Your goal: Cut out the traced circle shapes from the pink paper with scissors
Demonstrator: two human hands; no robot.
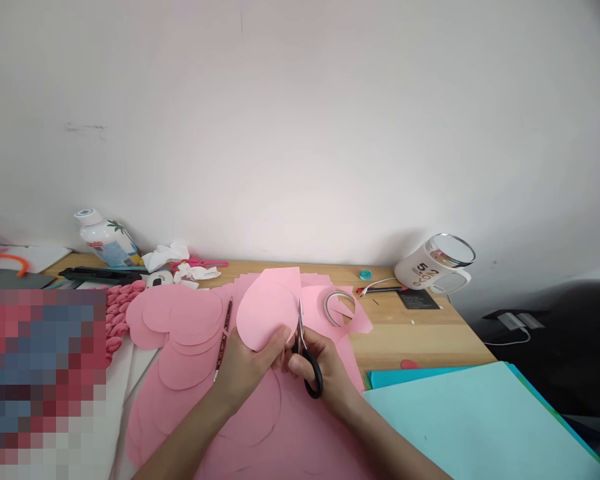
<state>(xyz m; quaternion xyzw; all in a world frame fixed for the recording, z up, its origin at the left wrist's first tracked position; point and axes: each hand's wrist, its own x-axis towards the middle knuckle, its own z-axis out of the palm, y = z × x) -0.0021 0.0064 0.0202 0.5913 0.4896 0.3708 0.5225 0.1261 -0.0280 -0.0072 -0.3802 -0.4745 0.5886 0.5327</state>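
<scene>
My left hand (253, 367) pinches a piece of pink paper (267, 310), its thumb on top near the lower edge. The paper has a rounded left side and a straight-cut corner at the upper right. In my right hand (325, 367) is a pair of scissors (312, 373) with black handles, the blades pointing up along the paper's right edge. Beneath both hands lie pink paper sheets (280, 447) with a circle drawn in pencil. Cut pink paper circles (190, 363) overlap to the left, and a patterned pencil (223, 340) rests beside them.
A tape roll (327, 308) lies on pink paper to the right. Farther off stand a white mug (425, 267) and a white bottle (107, 240). Light-blue paper (470, 420) covers the right front. Crumpled tissue (165, 256), a box cutter (100, 275) and pink rosettes (119, 317) are at left.
</scene>
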